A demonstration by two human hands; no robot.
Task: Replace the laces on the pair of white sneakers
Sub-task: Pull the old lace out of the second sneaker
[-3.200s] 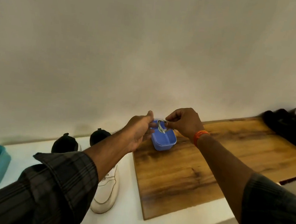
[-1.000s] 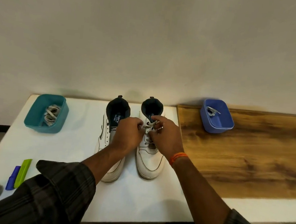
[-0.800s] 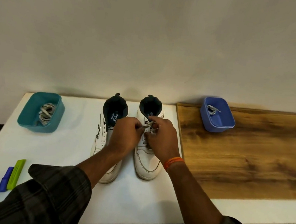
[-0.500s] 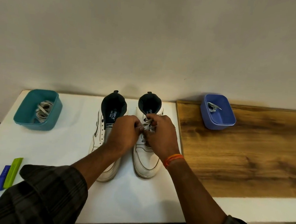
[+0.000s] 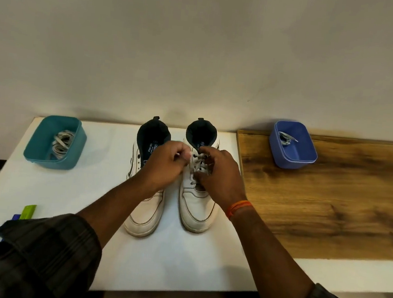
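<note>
Fingers (image 5: 202, 171) of right hand (image 5: 219, 178) curl round the lace (image 5: 198, 165) on right sneaker (image 5: 196, 207), wrist bent inward w/ orange band (image 5: 237, 207). Left hand (image 5: 164, 165) is fisted, pinching the lace's other side, over left sneaker (image 5: 145, 213). Both forearms angle in from near edge of white surface (image 5: 89, 186). Farther back: teal bin (image 5: 55, 142) w/ laces at left, blue bin (image 5: 292, 145) on wood board (image 5: 330, 199) at right.

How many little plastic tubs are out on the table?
2. A teal tub sits at the back left of the white table; a blue tub sits on the wooden board at right. Each holds laces.
</note>
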